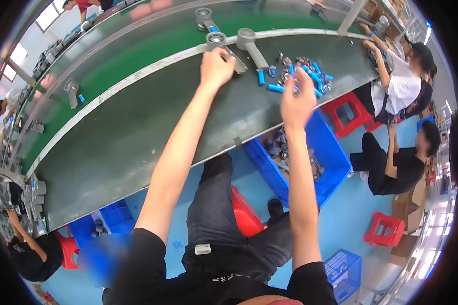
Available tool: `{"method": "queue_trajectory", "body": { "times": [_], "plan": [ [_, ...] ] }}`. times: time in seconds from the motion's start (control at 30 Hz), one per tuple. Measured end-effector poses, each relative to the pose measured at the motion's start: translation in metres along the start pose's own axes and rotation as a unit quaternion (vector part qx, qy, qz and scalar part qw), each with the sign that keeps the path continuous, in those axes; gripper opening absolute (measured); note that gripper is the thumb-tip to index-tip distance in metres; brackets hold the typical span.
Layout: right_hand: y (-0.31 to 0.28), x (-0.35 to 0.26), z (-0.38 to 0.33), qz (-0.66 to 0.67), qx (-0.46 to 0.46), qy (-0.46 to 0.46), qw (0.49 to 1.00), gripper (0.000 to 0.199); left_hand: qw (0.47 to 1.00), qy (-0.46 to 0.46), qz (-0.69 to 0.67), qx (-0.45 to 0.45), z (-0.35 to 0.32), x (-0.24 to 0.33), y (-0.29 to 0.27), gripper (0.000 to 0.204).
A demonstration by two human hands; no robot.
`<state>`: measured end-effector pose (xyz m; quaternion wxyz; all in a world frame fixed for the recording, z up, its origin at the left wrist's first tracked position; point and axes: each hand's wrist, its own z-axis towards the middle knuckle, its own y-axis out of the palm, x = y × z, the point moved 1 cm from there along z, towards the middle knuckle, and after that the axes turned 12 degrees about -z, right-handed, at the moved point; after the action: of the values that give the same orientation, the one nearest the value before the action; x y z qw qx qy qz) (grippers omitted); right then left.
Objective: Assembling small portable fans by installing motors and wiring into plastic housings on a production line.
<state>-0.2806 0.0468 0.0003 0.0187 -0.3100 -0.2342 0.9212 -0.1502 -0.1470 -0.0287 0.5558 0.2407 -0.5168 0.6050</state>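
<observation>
My left hand [218, 69] is closed on a grey handheld-fan-shaped housing [216, 38], with a round head and a long handle, at the far side of the dark green bench [137, 132]. A similar grey housing [247, 38] lies just to its right. My right hand [298, 99] is over a pile of blue cylindrical cells [315, 79] and small shiny parts. Its fingers are blurred, and whether they grip anything cannot be made out. A loose blue cell [261, 77] lies between the hands.
Beyond a pale rail, a green conveyor [158, 35] carries more grey housings [72, 92]. A blue crate [325, 147] of grey parts stands under the bench edge, below my right forearm. Red stools [346, 113] and seated people [399, 157] are at the right.
</observation>
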Motion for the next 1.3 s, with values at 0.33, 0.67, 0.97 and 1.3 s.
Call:
{"method": "queue_trajectory", "body": {
  "times": [0.33, 0.67, 0.97, 1.3],
  "plan": [
    [-0.178, 0.226, -0.349, -0.092, -0.253, 0.41, 0.871, 0.026, 0.989, -0.128, 0.079, 0.014, 0.003, 0.048, 0.022, 0.091],
    [-0.223, 0.226, -0.434, 0.047, -0.349, 0.559, 0.751, 0.017, 0.944, 0.087, 0.303, 0.095, 0.007, 0.044, 0.035, 0.064],
    [-0.207, 0.307, -0.384, 0.055, -0.225, 0.475, 0.849, 0.021, 0.837, 0.451, -0.086, -0.298, -0.199, 0.144, 0.193, 0.006],
    [-0.073, 0.493, -0.378, 0.235, -0.095, 0.85, 0.461, 0.039, 0.797, -0.294, 0.25, -0.464, -0.247, -0.242, 0.424, 0.04]
  ]
}}
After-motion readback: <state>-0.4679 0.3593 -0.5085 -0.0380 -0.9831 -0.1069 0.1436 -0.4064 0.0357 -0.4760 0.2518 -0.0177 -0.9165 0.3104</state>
